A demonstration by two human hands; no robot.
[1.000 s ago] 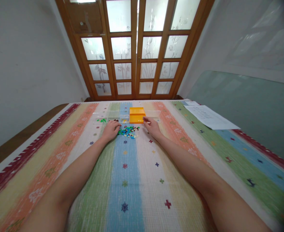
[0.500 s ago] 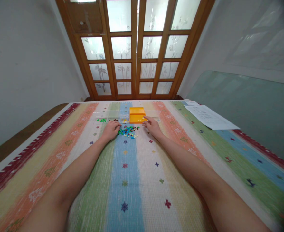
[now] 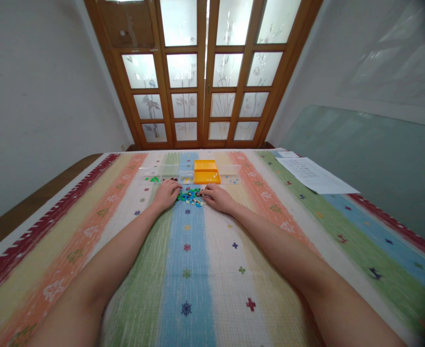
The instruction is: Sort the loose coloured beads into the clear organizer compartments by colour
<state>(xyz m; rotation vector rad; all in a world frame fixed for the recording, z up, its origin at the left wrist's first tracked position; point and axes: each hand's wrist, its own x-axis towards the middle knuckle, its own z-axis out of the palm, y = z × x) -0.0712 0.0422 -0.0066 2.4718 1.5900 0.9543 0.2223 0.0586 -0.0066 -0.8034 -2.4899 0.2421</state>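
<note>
Just now, the right hand (image 3: pixel 217 197) has moved from the orange box (image 3: pixel 202 177), where pale pieces (image 3: pixel 216 175) lie, seemingly released, to the mixed pile (image 3: pixel 189 194) beside the left hand (image 3: pixel 166 194); whether either grip holds something, I cannot tell.

Honestly, no readable text here, sorry folks. Best candidate is the white sheet (image 3: pixel 317 176) on the right side of the frame: it's got several short rows of greyish marks toward its upper left part, but they're way too small and soft to make out, and I can't even tell if it's print or handwriting. There's a second sheet (image 3: pixel 287 154) just behind it, also illegible. Upper left, a small pale patch (image 3: pixel 122 33) sits on the brown panel (image 3: pixel 136 21) in the door; could be a label or not, can't tell at this size.
</note>
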